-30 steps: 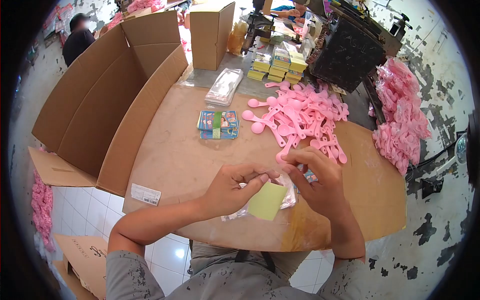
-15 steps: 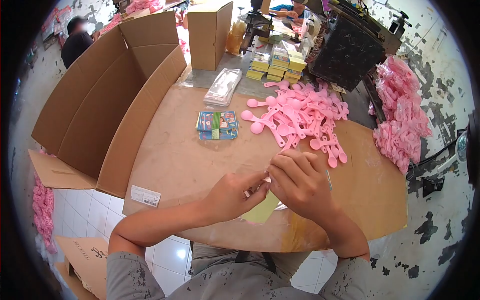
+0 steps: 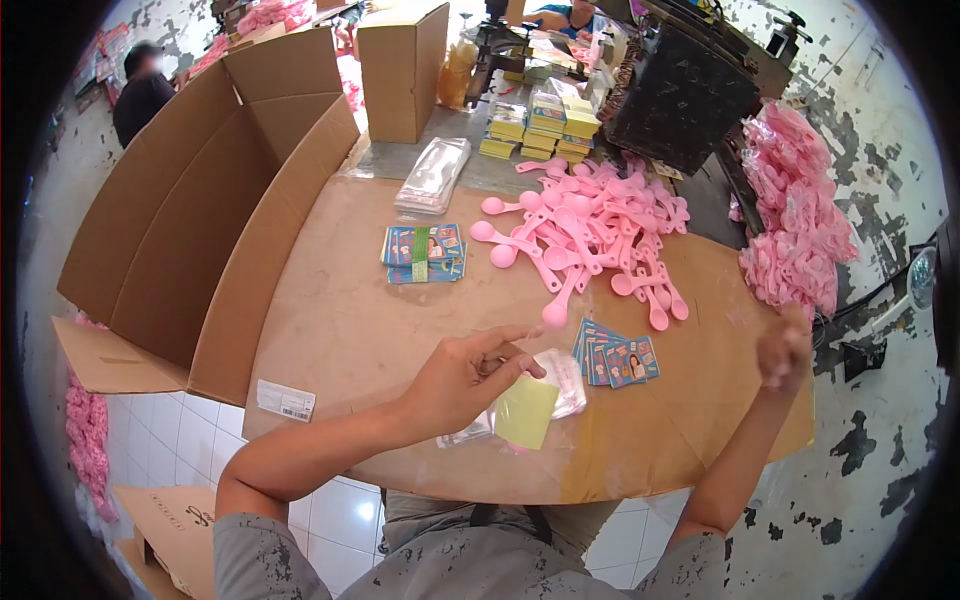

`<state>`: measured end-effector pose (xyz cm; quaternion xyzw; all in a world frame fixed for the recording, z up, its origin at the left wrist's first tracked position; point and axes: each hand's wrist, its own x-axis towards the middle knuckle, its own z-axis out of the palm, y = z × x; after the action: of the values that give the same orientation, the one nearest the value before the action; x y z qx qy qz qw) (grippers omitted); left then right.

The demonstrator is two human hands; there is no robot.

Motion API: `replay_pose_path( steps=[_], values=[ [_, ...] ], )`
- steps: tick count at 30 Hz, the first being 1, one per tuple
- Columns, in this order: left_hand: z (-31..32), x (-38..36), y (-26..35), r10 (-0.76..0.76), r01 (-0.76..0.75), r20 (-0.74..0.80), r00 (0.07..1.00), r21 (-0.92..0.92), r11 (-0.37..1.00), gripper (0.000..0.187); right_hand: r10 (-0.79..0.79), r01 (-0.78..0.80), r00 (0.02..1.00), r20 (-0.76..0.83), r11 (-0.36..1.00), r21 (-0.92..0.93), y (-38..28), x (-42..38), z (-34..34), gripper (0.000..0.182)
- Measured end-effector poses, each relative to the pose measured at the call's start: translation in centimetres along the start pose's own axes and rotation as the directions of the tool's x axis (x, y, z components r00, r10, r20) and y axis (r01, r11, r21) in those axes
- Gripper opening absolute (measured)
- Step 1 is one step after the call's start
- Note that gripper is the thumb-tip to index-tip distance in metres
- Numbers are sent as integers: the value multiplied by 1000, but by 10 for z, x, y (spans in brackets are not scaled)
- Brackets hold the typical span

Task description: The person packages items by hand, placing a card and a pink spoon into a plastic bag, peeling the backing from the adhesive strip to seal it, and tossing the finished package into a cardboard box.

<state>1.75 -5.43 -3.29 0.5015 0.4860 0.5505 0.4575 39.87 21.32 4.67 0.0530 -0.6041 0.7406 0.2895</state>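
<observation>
My left hand [image 3: 470, 385] pinches the top of a clear bag with a yellow card [image 3: 527, 412] in it, above clear plastic bags [image 3: 562, 383] at the table's near edge. Out to the right, my right hand [image 3: 783, 352] is blurred by motion, near the table's right edge; its fingers are smeared. Between the hands lie fanned blue picture cards [image 3: 630, 361]. Behind them is a pile of pink spoons [image 3: 600, 225]. A banded stack of blue cards [image 3: 408, 266] lies left of the spoons, with a stack of clear bags [image 3: 433, 176] beyond it.
A large open carton [image 3: 235, 255] stands left of the cardboard-covered table [image 3: 340, 330]. Yellow card stacks [image 3: 546, 115], an upright box [image 3: 402, 75] and a black machine [image 3: 680, 90] are at the back. Bagged pink items [image 3: 795, 220] hang right. Two people are in the background.
My right hand has moved away from my left hand, out to the right. The fanned blue cards and the clear bags are now uncovered. The view has shifted slightly.
</observation>
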Motion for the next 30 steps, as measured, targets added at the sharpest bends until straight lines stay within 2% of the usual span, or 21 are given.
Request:
replay_pose_path(
  steps=[3, 4, 5, 6, 7, 8, 9, 10, 12, 15, 17, 20, 23, 24, 25, 26, 27, 28, 29, 30],
  values=[
    [2, -1, 1, -5, 5, 7, 1000, -11, 1000, 42, -188, 194, 940, -286, 981, -7, -23, -78, -97, 36],
    [3, -2, -1, 0, 0, 3, 1000, -14, 1000, 41, -171, 54, 909, -380, 952, -300, -23, -93, -104, 38],
    [4, -1, -2, 8, -8, -3, 1000, -17, 1000, 41, -184, -118, 865, -467, 829, -546, -23, -105, -111, 40],
    [3, 1, -1, 2, -2, -6, 1000, -4, 1000, 40, -225, -303, 812, -539, 628, -717, -22, -116, -116, 42],
    [3, 1, -1, -10, 10, -7, 1000, 8, 1000, 39, -286, -485, 752, -594, 371, -792, -20, -129, -119, 45],
    [4, 1, -1, -23, 23, -9, 1000, 17, 1000, 38, -362, -640, 694, -622, 86, -764, -20, -134, -115, 47],
    [3, 2, -2, -19, 19, -10, 1000, 17, 1000, 37, -448, -743, 648, -616, -195, -640, -21, -136, -115, 49],
    [1, 4, -3, -17, 17, -11, 1000, 19, 1000, 36, -434, -722, 678, -593, -245, -647, -22, -137, -114, 44],
    [2, 6, -7, -7, 7, -14, 1000, -12, 1000, 34, -402, -681, 729, -555, -338, -650, -15, -100, -61, 35],
    [2, 7, -9, 1, -5, -39, 999, -85, 996, 32, -112, -751, 628, -770, 175, -637, 12, -45, -10, 23],
    [3, 7, -7, -30, 25, -44, 999, -103, 994, 32, -31, -617, 776, -630, 170, -769, 43, -3, 42, 17],
    [2, 7, -13, -7, 2, -44, 999, -122, 993, 31, 78, -340, 940, -331, 278, -899, 51, 35, 86, 18],
    [-3, 7, -16, -25, 23, -11, 1000, -153, 988, 31, 143, -421, 895, -422, 583, -695, 19, 32, 50, 25],
    [-4, 7, -15, -27, 28, 3, 1000, -151, 988, 30, 133, -316, 926, -352, 784, -535, 10, 12, 3, 31],
    [-5, 6, -15, -29, 32, 18, 999, -150, 988, 29, 122, -212, 952, -280, 924, -319, 1, -7, -43, 38],
    [-5, 6, -14, -32, 37, 33, 999, -150, 988, 29, 91, -134, 959, -267, 980, -149, -2, -27, -86, 40],
    [-4, 5, -13, -39, 45, 43, 998, -144, 989, 29, -9, -188, 916, -402, 875, -446, 1, -48, -117, 43],
    [-4, 5, -11, -46, 52, 51, 998, -132, 990, 29, -179, -463, 858, -481, 135, -876, 9, -67, -139, 45],
    [-3, 4, -10, -61, 69, 64, 996, -120, 990, 29, -266, -525, 851, -452, -430, -735, 19, -84, -148, 48],
    [-1, 4, -11, -72, 80, 66, 995, -116, 990, 29, -267, -509, 859, -437, -544, -667, 25, -83, -135, 51]
  ],
)
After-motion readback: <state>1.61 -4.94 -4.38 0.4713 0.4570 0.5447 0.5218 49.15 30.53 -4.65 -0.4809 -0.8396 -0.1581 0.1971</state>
